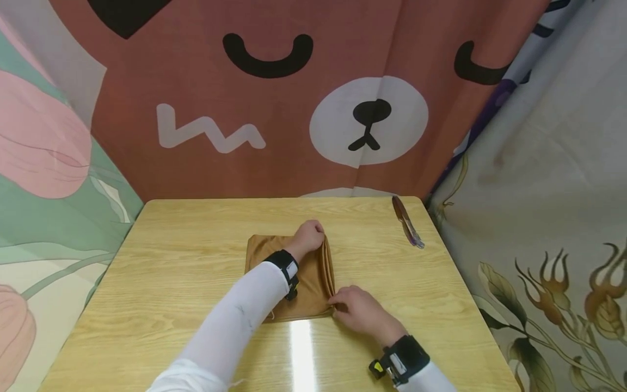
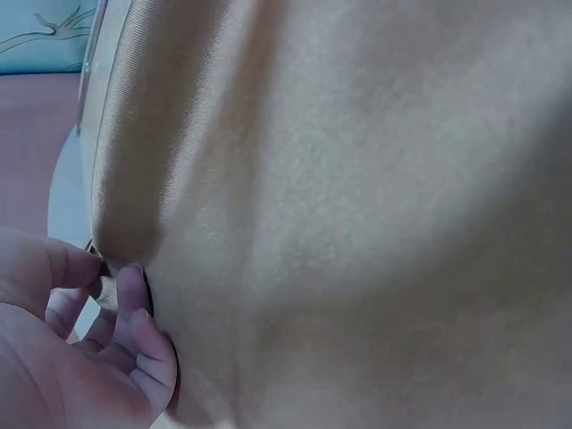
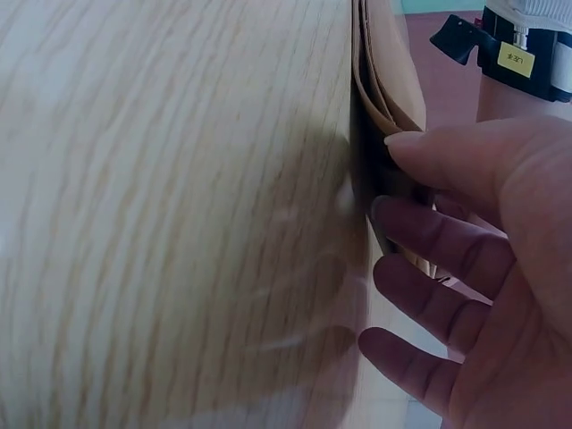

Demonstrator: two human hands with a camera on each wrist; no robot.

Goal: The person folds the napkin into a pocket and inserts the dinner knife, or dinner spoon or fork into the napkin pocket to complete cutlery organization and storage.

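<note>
A brown, satiny folded cloth (image 1: pixel 313 291) lies on the wooden table, its right edge layered in several folds. At the far right corner, my left hand (image 1: pixel 308 236) pinches the cloth; in the left wrist view the thumb and fingertips of that hand (image 2: pixel 80 349) meet at the edge of the fabric (image 2: pixel 357 223). My right hand (image 1: pixel 360 310) grips the near right corner. Seen from the right wrist, the thumb of this hand (image 3: pixel 483 241) presses on top of the stacked layers of cloth (image 3: pixel 398 76), with a finger underneath. The left forearm covers part of the cloth.
A slim brown object with a shiny end (image 1: pixel 407 222) lies near the back right of the wooden table (image 1: pixel 186 239). A curtain with a bear face (image 1: pixel 274 125) hangs right behind the table, and patterned fabric (image 1: pixel 534 163) hangs along the right side.
</note>
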